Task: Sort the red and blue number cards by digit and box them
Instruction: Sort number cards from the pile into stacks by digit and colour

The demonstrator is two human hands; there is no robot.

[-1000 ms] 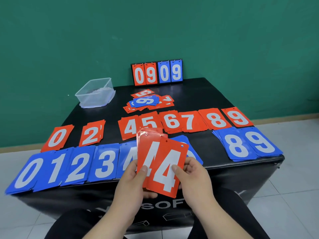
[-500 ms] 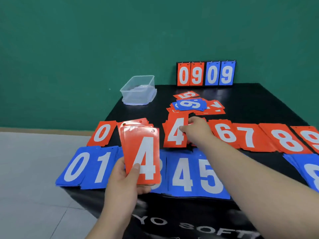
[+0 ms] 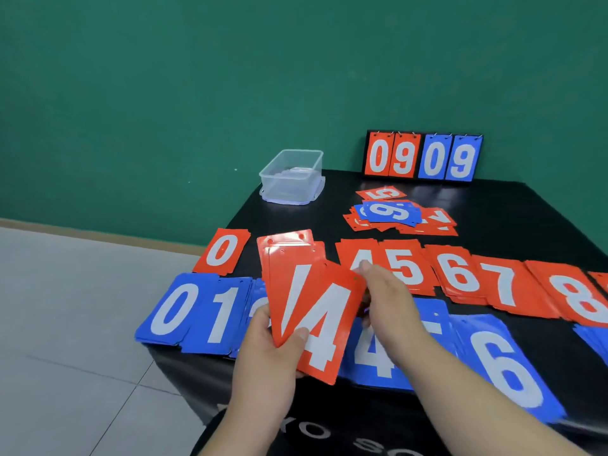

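Red card stack (image 3: 286, 258) in hand, over a black table (image 3: 493, 212)
So left hand (image 3: 266, 357) grips the stack, right hand (image 3: 388, 301) pinches the front 4 card (image 3: 329, 324) by its right edge.

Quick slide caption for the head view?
Left hand holds red cards; right hand pinches the front red 4 over the table.

The fan of red plastic number cards (image 3: 316, 317) in my left hand (image 3: 266, 353) blocks the blue piles past the 1 and any red pile behind it. My right hand (image 3: 385, 291) tucks its fingertips behind the front card, so I cannot tell whether it grips. Its forearm covers most of the blue 5 card (image 3: 439, 312). The frame's right edge cuts the red 8 pile (image 3: 572, 297) and a blue pile (image 3: 592, 340) below it. In the loose heap of mixed cards (image 3: 401, 215), the lower digits are unreadable.
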